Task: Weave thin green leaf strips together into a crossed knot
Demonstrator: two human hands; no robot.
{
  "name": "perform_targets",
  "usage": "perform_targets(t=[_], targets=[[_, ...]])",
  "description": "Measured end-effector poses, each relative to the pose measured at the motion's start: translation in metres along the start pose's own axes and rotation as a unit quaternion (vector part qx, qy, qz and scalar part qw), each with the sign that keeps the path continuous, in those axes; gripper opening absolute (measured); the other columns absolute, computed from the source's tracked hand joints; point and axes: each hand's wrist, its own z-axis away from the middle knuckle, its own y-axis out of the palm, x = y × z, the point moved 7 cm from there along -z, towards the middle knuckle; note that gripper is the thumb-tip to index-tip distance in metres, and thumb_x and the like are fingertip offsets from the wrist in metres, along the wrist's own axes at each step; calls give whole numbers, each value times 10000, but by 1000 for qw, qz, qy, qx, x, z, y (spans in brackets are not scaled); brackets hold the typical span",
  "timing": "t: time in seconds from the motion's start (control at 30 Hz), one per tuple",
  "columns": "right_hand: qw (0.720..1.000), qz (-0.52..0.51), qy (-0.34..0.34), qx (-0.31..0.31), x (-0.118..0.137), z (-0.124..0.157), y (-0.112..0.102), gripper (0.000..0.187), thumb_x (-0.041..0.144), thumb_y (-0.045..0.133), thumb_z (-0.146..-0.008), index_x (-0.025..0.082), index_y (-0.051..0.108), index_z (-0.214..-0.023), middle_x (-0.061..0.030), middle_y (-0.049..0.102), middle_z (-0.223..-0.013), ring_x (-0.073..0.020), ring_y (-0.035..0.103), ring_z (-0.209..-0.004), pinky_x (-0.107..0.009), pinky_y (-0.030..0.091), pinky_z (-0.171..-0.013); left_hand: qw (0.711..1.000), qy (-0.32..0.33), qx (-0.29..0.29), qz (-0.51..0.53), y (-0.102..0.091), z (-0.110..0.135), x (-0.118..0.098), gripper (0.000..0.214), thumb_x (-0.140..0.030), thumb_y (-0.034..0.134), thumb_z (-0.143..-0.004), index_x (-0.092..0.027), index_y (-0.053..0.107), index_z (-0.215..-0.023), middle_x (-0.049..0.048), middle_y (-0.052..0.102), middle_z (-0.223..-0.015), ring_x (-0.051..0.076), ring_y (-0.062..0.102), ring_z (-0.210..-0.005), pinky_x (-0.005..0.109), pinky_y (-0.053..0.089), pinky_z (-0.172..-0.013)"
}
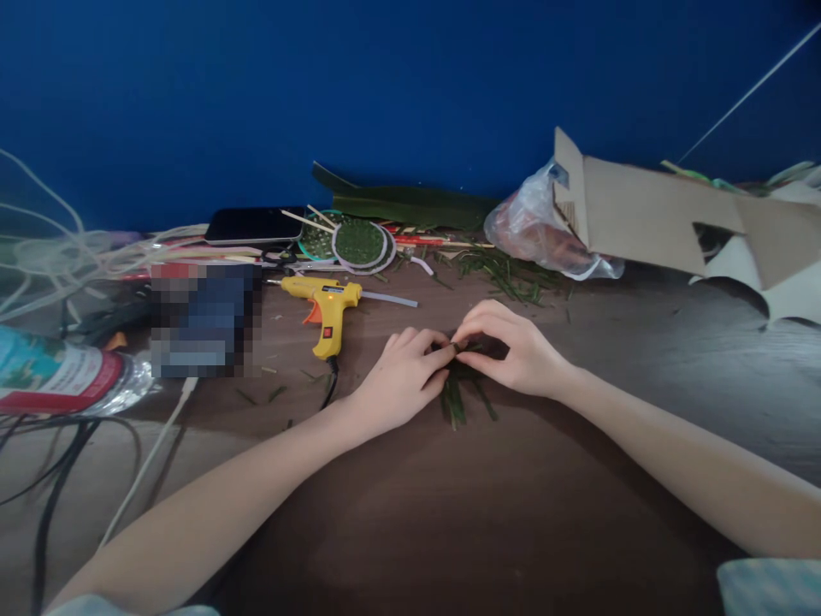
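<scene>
Both hands meet over the brown table, at a small piece woven from green leaf strips (454, 404). My left hand (407, 372) is closed, its thumb and fingers on the left side of the piece. From the right, my right hand (513, 346) pinches it between thumb and forefinger. Loose strip ends hang toward me below the fingertips, and the middle of the piece is mostly hidden by my fingers. Left of my hands lies a yellow glue gun (330, 295) with a glue stick (391, 299) poking from its back.
Round woven green discs (359, 243), a black phone (253, 224) and leaf scraps (522, 278) lie along the blue wall. A cardboard box (654, 201) and plastic bag (529, 222) stand at right. At left are a bottle (57, 372), a blurred-out device (209, 321) and cables (55, 479).
</scene>
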Motion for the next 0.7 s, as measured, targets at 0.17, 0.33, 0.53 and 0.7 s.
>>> perform_targets(t=[0.17,0.33,0.53,0.7], targets=[[997,6,73,21,-10,0,4,192,103,533,-758,212,518,-914,24,507,-656,-134,494,-655,-291,421,-654,999,-19,-3,28,-4,0,0,333,-180,481,-851,-159,471,-1183,75,565,-1100,231,476,-968,384,394,-829],[988,-25,149,45,-23,2,9,268,109,532,-736,219,437,-961,38,464,-667,-122,482,-630,-273,406,-624,997,-22,-22,75,-8,2,1,412,-144,508,-827,-194,399,-1222,48,585,-1076,217,498,-981,370,398,-838],[983,-20,183,-25,-21,2,-6,217,133,563,-714,215,377,-788,20,448,-731,-112,449,-638,-251,370,-580,995,-8,-68,69,-12,5,0,423,-91,524,-804,-206,402,-1191,44,558,-1099,200,505,-1007,353,416,-855],[974,-19,225,6,-21,2,-7,186,180,550,-754,208,374,-700,49,415,-620,-91,390,-547,-239,325,-537,995,-14,-79,65,-10,5,1,353,-90,546,-790,-197,437,-1109,39,562,-1039,197,518,-984,346,439,-832]])
